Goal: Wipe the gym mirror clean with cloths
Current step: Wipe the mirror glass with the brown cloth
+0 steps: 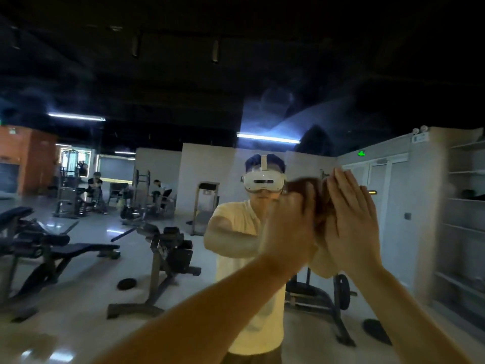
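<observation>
- The right hand [351,222] pressed the brown cloth [319,206] on the mirror [262,74], fingers straight and released.
- The left hand [288,224], beside those fingers, was blurred; its grasp could not be told.

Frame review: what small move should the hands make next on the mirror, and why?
Probably slide the cloth upward. The right hand seems to press it flat, the blurred left hand seems to grip it, and hazy streaks show on the mirror just above.
</observation>
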Available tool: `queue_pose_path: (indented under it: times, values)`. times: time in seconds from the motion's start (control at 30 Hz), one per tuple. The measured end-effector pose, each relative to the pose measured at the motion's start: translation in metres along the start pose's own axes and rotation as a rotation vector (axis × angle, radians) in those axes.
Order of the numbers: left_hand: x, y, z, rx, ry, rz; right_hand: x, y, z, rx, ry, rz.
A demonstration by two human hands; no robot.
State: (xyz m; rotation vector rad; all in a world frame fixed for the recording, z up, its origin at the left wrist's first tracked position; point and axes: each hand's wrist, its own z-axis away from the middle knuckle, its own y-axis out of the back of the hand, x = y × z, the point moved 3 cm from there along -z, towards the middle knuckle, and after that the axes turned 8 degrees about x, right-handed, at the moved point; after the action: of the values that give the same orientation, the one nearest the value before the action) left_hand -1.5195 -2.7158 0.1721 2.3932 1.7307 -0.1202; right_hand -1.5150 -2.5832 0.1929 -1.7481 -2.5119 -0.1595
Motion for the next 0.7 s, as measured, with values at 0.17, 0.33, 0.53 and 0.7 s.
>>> queue_pose_path:
  times: [0.17, 0.33, 0.53, 0.7]
  values:
    - [-0.055, 0.019, 0.038, -0.079, -0.272, -0.065, -0.017, 0.002, 0.028, 0.027, -0.096, -0.058]
    - [-0.199, 0.092, 0.076, -0.033, 0.025, -0.212, -0.030, -0.001, 0.069, -0.002, -0.108, 0.005]
    - [-0.178, 0.063, 0.086, 0.094, 0.515, -0.139, -0.031, -0.002, 0.139, -0.042, -0.282, 0.049]
    - [-0.056, 0.019, 0.085, 0.102, 0.317, -0.017, -0.033, -0.002, 0.166, -0.201, -0.248, 0.071]
